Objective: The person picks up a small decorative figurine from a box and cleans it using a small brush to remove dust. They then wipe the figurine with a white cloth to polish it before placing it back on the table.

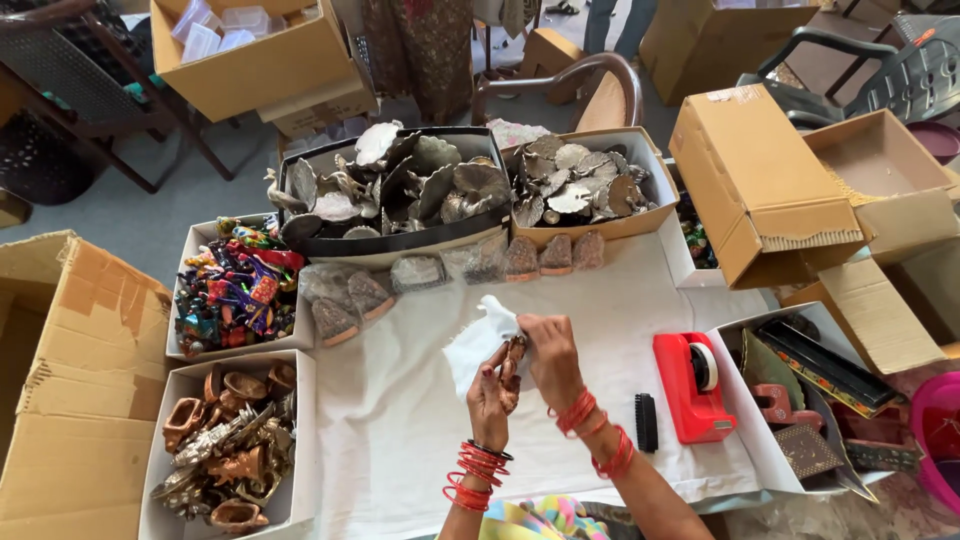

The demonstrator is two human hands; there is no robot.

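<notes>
Hands, left (494,388) and right (548,352), each grip clenched on crinkly clear plastic pouch (478,338) around small brown ornament (515,352)

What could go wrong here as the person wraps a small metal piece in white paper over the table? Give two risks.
1. The small brown metal piece sits between the left hand and right hand in a fingertip grip; it might slip onto the white table cloth.
2. The thin white wrapping paper hangs loose to one side and could tear on the piece's edges.
</notes>
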